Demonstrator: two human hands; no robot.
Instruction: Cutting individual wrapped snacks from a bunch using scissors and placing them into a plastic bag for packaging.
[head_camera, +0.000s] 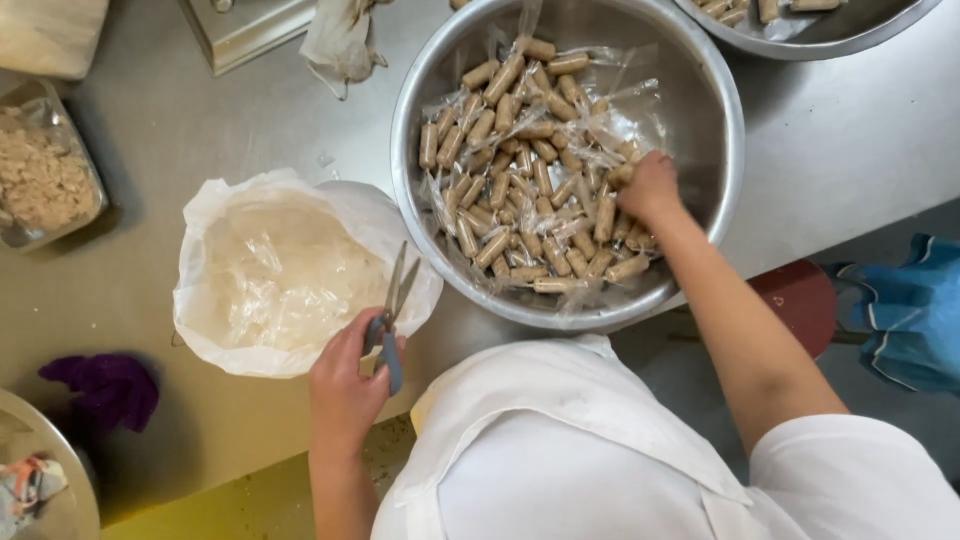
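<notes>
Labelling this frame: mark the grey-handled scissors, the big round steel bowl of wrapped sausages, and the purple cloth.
grey-handled scissors (393, 300): head view, at the pivot.
big round steel bowl (712, 105): head view, bare inner wall.
purple cloth (108, 388): head view, its middle.

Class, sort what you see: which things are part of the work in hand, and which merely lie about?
In use: scissors in left hand; right hand in steel bowl of wrapped sausages; bag-lined bowl.
Lying about: purple cloth; crumb tray; red stool.

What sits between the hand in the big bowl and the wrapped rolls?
Nothing visible does. The right hand already rests on the wrapped rolls inside the steel bowl; only their own clear wrapping covers them.
</notes>
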